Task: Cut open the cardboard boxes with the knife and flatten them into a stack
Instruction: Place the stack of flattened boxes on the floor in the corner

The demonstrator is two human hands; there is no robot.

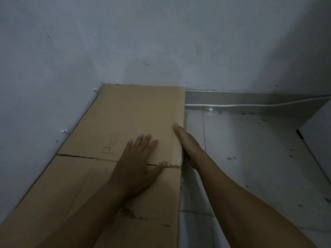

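Forearms: two, bare, reaching in from the bottom edge over the near end of the cardboard (pixel 125 111).

Cardboard: brown, flattened, lying on the floor (pixel 250 158), tucked into the corner, with its left edge and far end against the wall (pixel 125 42). Creases and slits across the middle. Handwriting (pixel 111 144) near the centre, not fully legible. Strip of tape (pixel 178 154) at the right edge. Probably more than one layer, judging by the thick right edge; number impossible to tell.

Left hand (pixel 138 158): palm down on the top sheet, fingers (pixel 143 140) straight and spread, thumb out along a slit. Pressing, not gripping.

Right hand (pixel 186 145): set edge-on against the right side of the cardboard, fingers (pixel 179 130) straight and pressed together. Holding nothing.

Floor: pale tiles with dark specks, bare to the right of the cardboard.

Skirting (pixel 232 97): grey, along the far wall, with a white cable (pixel 250 105) running just below it.

Knife: not in view. Uncut boxes: none in view.

Step in hand, as judged: flattening and squaring, with the top sheet pressed down and its right edge nudged into line. Cutting on this piece apparently done.

Next move, as judged: firm downward pressure along the creases to stop spring-back, a sideways push from the right to line up the edges, then a reach for any box left to cut, with the knife to be found first.
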